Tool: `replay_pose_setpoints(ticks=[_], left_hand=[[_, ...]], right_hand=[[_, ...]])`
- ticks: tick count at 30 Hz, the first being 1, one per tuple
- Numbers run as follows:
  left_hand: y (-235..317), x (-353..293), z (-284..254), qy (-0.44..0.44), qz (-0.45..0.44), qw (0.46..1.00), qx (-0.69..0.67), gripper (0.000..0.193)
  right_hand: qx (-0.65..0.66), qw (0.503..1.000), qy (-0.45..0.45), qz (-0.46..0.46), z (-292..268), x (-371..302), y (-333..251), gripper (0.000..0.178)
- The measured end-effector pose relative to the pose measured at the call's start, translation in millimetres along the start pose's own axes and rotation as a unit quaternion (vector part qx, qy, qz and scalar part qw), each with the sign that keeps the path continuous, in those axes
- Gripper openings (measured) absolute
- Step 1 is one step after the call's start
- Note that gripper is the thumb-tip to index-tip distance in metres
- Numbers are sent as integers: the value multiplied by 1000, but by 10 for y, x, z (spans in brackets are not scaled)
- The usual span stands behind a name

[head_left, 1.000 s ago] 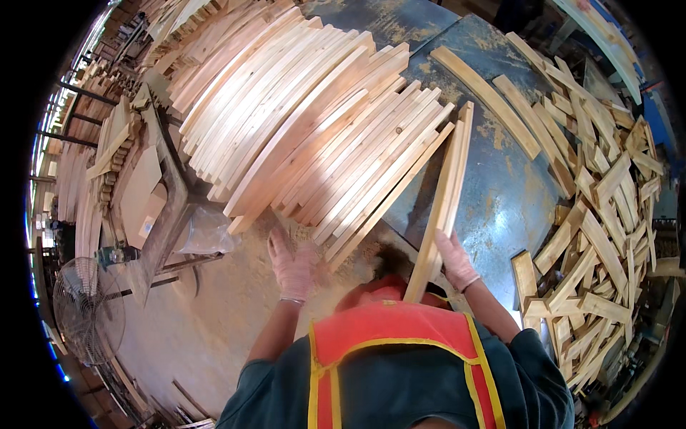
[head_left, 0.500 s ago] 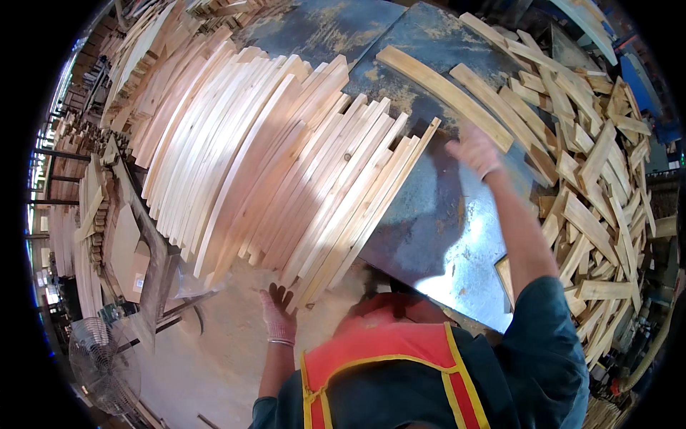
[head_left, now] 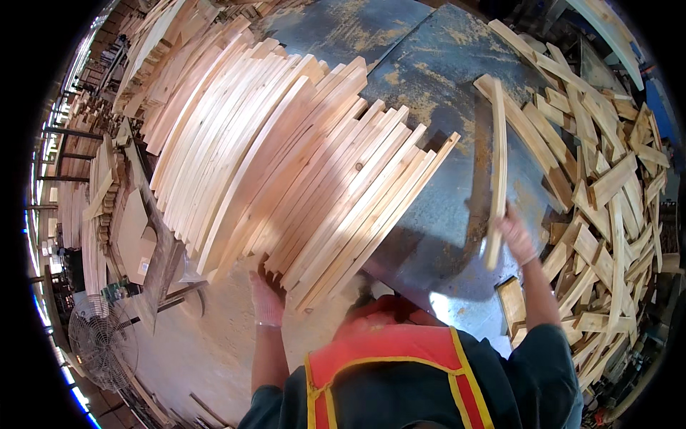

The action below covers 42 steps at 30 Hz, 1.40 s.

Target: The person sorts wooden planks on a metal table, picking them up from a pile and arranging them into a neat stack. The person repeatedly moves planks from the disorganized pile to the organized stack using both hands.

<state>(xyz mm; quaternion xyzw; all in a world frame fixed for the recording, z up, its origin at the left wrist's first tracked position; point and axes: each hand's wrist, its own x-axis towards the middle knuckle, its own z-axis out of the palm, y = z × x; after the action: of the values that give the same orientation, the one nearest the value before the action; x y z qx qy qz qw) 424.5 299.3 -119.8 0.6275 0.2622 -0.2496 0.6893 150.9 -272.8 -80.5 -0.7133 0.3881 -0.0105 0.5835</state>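
Note:
My right hand, in a pale glove, is closed on the near end of a wooden strip. The strip is lifted at a slant over the metal table and throws a shadow on it. Beside the near ends of a row of wooden strips is my left hand, gloved with dark fingertips. Its fingers are apart and seem to touch the strip ends. The row lies side by side, with uneven far ends.
Another strip lies on the table to the right, with one more beside it. A jumbled heap of wood pieces fills the right side. More stacked wood stands at the far left. A wire fan is at the lower left.
My right hand has taken hold of a strip from the table's right part and swung it nearer to me. My left hand has moved up to the row's near ends.

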Motion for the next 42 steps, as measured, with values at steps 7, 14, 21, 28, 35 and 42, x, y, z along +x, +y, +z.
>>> replay_pose_setpoints(ticks=[7,14,21,28,35,42], left_hand=[[75,-56,570,21,-67,995,-70,62],[-216,-653,368,-285,-40,853,435,55],[474,-11,2022,-236,137,815,511,90],[355,-269,3043,-241,104,776,574,106],[1297,-1175,3705,-266,357,817,366,98],[1671,-1384,3611,-412,455,771,168,102]], right_hand=[[-234,947,-208,69,1719,-744,-195,99],[-29,999,-6,38,1739,-705,-628,108],[-53,994,-48,84,1184,-89,-352,118],[-88,991,-19,97,1231,261,-475,94],[215,951,92,-200,347,-392,-1792,75],[111,903,250,-331,296,-984,-2293,61]])
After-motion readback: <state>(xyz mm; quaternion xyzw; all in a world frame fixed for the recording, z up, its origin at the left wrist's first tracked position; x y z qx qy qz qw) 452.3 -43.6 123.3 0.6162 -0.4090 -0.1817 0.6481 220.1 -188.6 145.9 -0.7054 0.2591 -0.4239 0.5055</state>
